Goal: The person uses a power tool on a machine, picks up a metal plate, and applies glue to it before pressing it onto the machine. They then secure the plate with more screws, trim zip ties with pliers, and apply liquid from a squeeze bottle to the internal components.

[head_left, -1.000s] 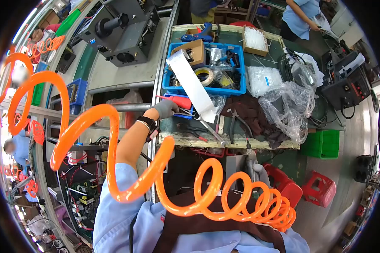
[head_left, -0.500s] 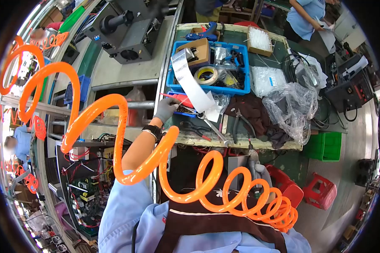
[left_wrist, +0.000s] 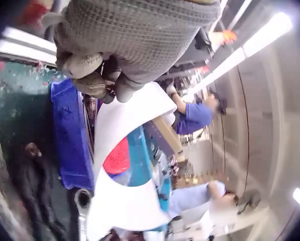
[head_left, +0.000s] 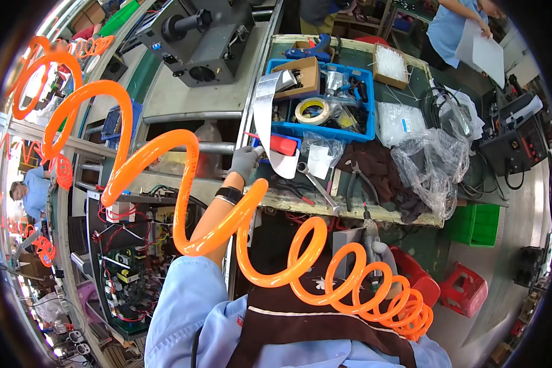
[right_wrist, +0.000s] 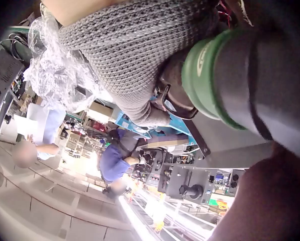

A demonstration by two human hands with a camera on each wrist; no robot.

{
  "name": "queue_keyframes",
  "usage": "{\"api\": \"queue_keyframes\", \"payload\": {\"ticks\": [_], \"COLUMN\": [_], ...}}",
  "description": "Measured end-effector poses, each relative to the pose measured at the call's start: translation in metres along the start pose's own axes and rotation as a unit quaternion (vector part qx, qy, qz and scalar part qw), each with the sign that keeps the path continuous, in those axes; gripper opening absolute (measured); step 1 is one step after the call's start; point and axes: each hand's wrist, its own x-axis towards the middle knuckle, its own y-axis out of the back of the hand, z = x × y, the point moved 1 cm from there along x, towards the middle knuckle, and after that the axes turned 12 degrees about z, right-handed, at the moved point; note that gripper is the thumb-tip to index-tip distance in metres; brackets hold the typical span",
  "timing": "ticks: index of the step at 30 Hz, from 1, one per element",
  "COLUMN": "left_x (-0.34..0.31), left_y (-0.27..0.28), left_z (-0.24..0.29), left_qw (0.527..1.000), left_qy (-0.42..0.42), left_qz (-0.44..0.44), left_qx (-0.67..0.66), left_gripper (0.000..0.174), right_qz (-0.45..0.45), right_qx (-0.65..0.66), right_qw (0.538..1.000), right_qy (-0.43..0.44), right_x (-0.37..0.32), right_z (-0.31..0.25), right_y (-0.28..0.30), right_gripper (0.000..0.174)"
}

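My left hand [head_left: 245,162], in a grey knit glove, is at the left edge of a small blue tray [left_wrist: 72,135]. Its thumb and fingers come together over the tray and pinch a small dark piece [left_wrist: 110,89], mostly hidden by the glove. A red-handled tool [head_left: 281,145] lies across the tray. The long white and silver strip [head_left: 265,113] hangs down over it, its lower end curled. Low at the right, my gloved right hand [head_left: 383,253] grips a power screwdriver [head_left: 369,236] with its bit pointing at the bench; its green ring [right_wrist: 210,80] shows close up.
An orange coiled hose [head_left: 196,245] crosses in front of me. A wrench [head_left: 319,187] and pliers [head_left: 353,184] lie near the bench edge. Behind stands a blue bin [head_left: 349,132] with tape and parts. Plastic wrap [head_left: 432,162] lies right; an opened machine [head_left: 126,270] stands left.
My left hand has drawn back from inside the small tray to its left edge. The strip's lower end has curled round. The right hand keeps its grip on the screwdriver.
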Motion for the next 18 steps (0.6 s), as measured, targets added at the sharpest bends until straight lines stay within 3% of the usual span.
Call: {"api": "queue_keyframes", "payload": {"ticks": [1,3,4,6,7,10,12,18], "left_x": [0.004,-0.013,-0.020,-0.023,-0.021,-0.015,-0.004,-0.009], "left_y": [-0.003,-0.006,-0.010,-0.019,-0.023,-0.038,-0.042,-0.038], "left_z": [-0.001,0.019,0.032,0.052,0.058,0.077,0.073,0.062], "left_qw": [0.973,0.872,0.871,0.812,0.811,0.750,0.757,0.787], "left_qy": [-0.139,-0.307,-0.308,-0.210,-0.216,-0.182,-0.176,-0.190], "left_qz": [0.054,0.076,0.076,0.013,0.013,-0.065,-0.059,0.002], "left_qx": [0.177,0.374,0.374,0.545,0.544,0.633,0.627,0.588], "left_gripper": [0.025,0.019,0.019,0.022,0.022,0.026,0.026,0.026], "right_qz": [-0.005,-0.011,-0.003,0.003,-0.003,0.019,0.013,0.015], "right_qx": [-0.002,-0.004,-0.008,-0.010,-0.009,-0.011,-0.027,-0.027], "right_qw": [1.000,1.000,1.000,1.000,1.000,0.999,0.995,0.993], "right_qy": [0.013,0.025,0.007,-0.007,0.001,0.032,0.092,0.114], "right_x": [-0.001,-0.001,0.000,0.000,-0.001,-0.001,0.004,0.013], "right_z": [0.000,0.000,0.000,-0.001,0.000,-0.001,0.000,0.002], "right_y": [-0.002,-0.002,-0.002,-0.001,-0.001,0.003,0.010,0.017], "right_gripper": [0.036,0.036,0.036,0.036,0.036,0.035,0.035,0.037]}}
